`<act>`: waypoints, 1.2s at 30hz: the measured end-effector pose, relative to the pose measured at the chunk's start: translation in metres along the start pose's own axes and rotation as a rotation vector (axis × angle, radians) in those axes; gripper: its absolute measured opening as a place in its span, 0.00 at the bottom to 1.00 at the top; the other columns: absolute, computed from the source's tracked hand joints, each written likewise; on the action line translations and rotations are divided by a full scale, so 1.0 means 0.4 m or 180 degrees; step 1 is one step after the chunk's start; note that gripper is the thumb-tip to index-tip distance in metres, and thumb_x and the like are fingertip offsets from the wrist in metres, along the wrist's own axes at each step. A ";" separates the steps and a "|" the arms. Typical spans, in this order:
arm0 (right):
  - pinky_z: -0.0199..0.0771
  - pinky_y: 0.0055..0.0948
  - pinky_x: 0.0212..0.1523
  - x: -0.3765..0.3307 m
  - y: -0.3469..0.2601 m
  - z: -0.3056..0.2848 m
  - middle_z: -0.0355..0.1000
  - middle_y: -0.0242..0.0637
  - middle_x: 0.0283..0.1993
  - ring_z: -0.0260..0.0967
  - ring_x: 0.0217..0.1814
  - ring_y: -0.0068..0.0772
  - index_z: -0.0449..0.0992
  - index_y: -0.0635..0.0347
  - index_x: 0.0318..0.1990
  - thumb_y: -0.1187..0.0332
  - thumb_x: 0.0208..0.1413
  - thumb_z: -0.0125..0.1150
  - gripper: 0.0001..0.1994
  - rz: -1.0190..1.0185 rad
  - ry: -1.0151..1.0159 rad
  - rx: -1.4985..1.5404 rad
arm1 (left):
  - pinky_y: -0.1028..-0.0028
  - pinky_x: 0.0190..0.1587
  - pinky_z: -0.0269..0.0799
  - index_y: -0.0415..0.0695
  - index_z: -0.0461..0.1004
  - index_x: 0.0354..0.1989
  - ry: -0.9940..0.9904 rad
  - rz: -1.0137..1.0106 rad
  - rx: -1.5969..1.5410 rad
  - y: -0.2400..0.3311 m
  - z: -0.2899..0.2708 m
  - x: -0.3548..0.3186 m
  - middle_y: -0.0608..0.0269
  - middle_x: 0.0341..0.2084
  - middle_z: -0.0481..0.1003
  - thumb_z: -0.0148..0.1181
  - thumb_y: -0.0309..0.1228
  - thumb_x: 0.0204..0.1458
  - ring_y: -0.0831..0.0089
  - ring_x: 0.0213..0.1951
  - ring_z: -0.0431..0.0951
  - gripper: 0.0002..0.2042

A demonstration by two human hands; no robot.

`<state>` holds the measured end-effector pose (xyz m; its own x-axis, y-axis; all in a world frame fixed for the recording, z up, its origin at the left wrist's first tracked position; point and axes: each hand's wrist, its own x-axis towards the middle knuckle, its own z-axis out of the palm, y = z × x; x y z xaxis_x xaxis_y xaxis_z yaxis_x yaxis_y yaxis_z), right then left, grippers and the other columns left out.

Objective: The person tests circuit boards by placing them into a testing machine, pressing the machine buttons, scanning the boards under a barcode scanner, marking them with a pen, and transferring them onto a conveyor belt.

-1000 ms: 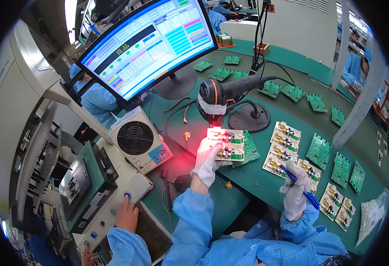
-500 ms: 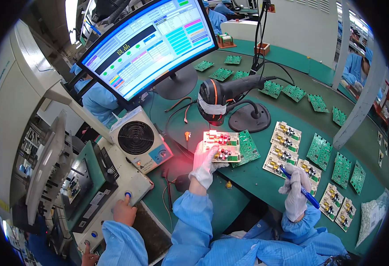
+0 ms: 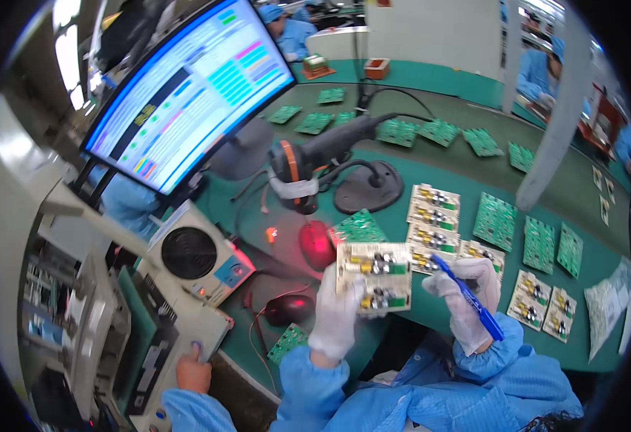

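Note:
My white-gloved left hand [image 3: 338, 317] grips a circuit board [image 3: 374, 277] by its left edge, with its component side of capacitors and yellow parts facing up. Between the thumb and fingers of my gloved right hand [image 3: 468, 295] is a blue marker pen [image 3: 471, 299], slanting down to the right. Its upper end is close to a group of component-side-up boards [image 3: 434, 216] on the green bench. Behind the held board, a green board [image 3: 358, 227] lies on the bench, partly covered by it.
A barcode scanner [image 3: 294, 173] on a stand and a monitor [image 3: 193, 93] stand beyond my left hand. Farther right lie green boards [image 3: 495, 219] and a clear bag [image 3: 609, 309]. At left, another person's bare hand [image 3: 194, 373] touches a button on a test fixture. Two mice [image 3: 290, 309] rest nearby.
My left hand has brought the board from beneath the scanner's red light toward me and closer to my right hand. The view has shifted, so the bench appears farther left.

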<state>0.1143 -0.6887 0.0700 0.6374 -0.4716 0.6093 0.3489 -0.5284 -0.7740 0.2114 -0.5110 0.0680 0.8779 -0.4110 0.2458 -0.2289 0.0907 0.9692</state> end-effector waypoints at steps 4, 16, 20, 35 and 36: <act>0.73 0.26 0.25 0.047 -0.063 -0.038 0.74 0.39 0.23 0.75 0.24 0.28 0.67 0.63 0.32 0.80 0.56 0.52 0.03 -0.0095 -0.0579 0.0585 | 0.72 0.47 0.73 0.33 0.63 0.54 -0.0392 0.0031 0.0907 0.019 0.049 -0.090 0.53 0.43 0.74 0.52 0.28 0.59 0.70 0.43 0.77 0.17; 0.71 0.27 0.22 0.030 -0.043 -0.051 0.73 0.35 0.22 0.73 0.21 0.30 0.70 0.61 0.24 0.82 0.48 0.59 0.06 -0.0387 -0.0657 -0.0036 | 0.70 0.49 0.73 0.30 0.58 0.58 -0.0661 -0.0778 -0.0053 0.073 0.080 -0.141 0.48 0.46 0.74 0.53 0.30 0.59 0.69 0.45 0.76 0.23; 0.69 0.28 0.21 0.041 -0.059 -0.063 0.73 0.34 0.22 0.73 0.20 0.30 0.70 0.59 0.24 0.81 0.48 0.58 0.06 -0.0420 -0.0768 0.0026 | 0.71 0.49 0.72 0.31 0.58 0.59 -0.0640 -0.0927 -0.0107 0.069 0.085 -0.133 0.50 0.46 0.74 0.52 0.31 0.60 0.69 0.44 0.76 0.22; 0.76 0.26 0.23 -0.048 -0.047 -0.056 0.75 0.31 0.20 0.75 0.20 0.29 0.70 0.58 0.20 0.81 0.43 0.59 0.07 -0.0814 -0.0686 -0.0121 | 0.73 0.40 0.71 0.33 0.65 0.52 -0.0087 -0.0611 0.0176 0.066 0.125 -0.136 0.55 0.41 0.74 0.46 0.45 0.64 0.73 0.39 0.74 0.23; 0.76 0.26 0.24 -0.049 -0.050 -0.057 0.75 0.30 0.20 0.76 0.21 0.29 0.70 0.57 0.20 0.81 0.43 0.59 0.08 -0.0728 -0.0714 -0.0154 | 0.73 0.40 0.71 0.33 0.65 0.52 -0.0084 -0.0606 0.0177 0.066 0.126 -0.139 0.55 0.41 0.74 0.46 0.45 0.64 0.73 0.39 0.74 0.23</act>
<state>0.0790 -0.6848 0.0775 0.6836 -0.1722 0.7092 0.4709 -0.6384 -0.6089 0.1355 -0.5314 0.0791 0.8964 -0.4395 0.0569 -0.0832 -0.0409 0.9957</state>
